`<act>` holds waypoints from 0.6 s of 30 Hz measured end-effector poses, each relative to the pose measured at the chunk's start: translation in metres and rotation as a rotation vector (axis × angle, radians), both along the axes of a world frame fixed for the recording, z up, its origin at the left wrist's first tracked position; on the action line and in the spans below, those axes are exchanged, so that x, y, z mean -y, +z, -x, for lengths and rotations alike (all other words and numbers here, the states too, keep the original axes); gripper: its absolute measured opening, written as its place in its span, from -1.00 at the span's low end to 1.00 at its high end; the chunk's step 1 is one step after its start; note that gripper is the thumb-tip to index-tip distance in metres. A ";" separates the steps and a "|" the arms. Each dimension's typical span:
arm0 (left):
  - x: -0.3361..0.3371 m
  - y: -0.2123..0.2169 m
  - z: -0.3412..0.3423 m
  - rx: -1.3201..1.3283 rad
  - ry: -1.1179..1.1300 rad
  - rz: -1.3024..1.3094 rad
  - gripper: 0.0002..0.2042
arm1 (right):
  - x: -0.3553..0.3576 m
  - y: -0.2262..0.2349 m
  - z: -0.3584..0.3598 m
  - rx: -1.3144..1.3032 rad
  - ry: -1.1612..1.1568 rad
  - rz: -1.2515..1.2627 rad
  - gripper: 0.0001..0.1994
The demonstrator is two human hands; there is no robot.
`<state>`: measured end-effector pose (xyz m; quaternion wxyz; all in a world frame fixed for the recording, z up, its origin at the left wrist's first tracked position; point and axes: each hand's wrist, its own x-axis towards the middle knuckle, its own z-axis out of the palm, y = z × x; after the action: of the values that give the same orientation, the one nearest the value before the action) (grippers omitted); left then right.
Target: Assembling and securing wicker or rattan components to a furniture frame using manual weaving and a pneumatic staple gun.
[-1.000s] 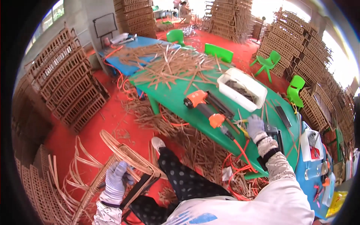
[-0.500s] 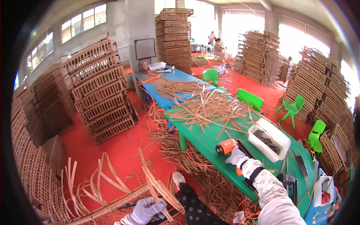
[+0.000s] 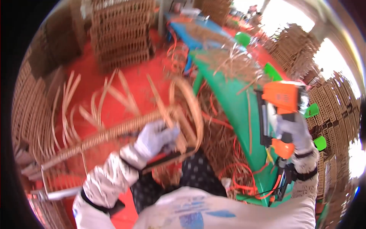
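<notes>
My gloved left hand is closed around a flat rattan strip at the corner of a part-woven wicker frame. The frame lies across my lap, and loose strips stick up along its far side. From its right end a wide bundle of strips bends over in a loop. In my gloved right hand, an orange-and-black air nail gun or stapler is held up by its handle, over the right side of the green table. Motion blurs the picture.
Brown strips are heaped on the green table, with a blue table beyond it. An orange air hose coils beside my legs over scraps on the red floor. Stacked wicker frames and green chairs stand around.
My right hand has lifted the orange tool off the green table. The view has tipped down toward my lap, and more of the frame and my left arm shows.
</notes>
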<state>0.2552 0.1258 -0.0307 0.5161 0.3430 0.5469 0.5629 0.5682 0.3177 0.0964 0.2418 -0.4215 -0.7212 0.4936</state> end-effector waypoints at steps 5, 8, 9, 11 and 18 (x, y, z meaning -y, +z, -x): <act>0.003 -0.005 0.000 0.082 -0.061 0.030 -0.78 | 0.073 0.009 -0.005 0.095 0.446 0.032 -0.69; 0.002 -0.001 -0.003 0.108 -0.071 0.034 -0.79 | 0.086 -0.003 0.009 0.208 0.553 0.096 -0.69; 0.002 -0.001 -0.005 0.103 -0.071 0.006 -0.79 | 0.087 -0.009 0.014 0.223 0.595 0.088 -0.68; 0.000 -0.003 -0.010 0.145 -0.076 0.008 -0.80 | 0.088 -0.017 0.023 0.249 0.648 0.082 -0.68; -0.014 -0.013 -0.019 -0.132 -0.088 -0.058 -0.83 | 0.083 -0.020 0.032 0.397 0.697 0.027 -0.66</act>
<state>0.2747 0.1394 -0.0434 0.4933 0.4179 0.5475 0.5313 0.5358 0.2349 0.0760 -0.0896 -0.2420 -0.8470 0.4647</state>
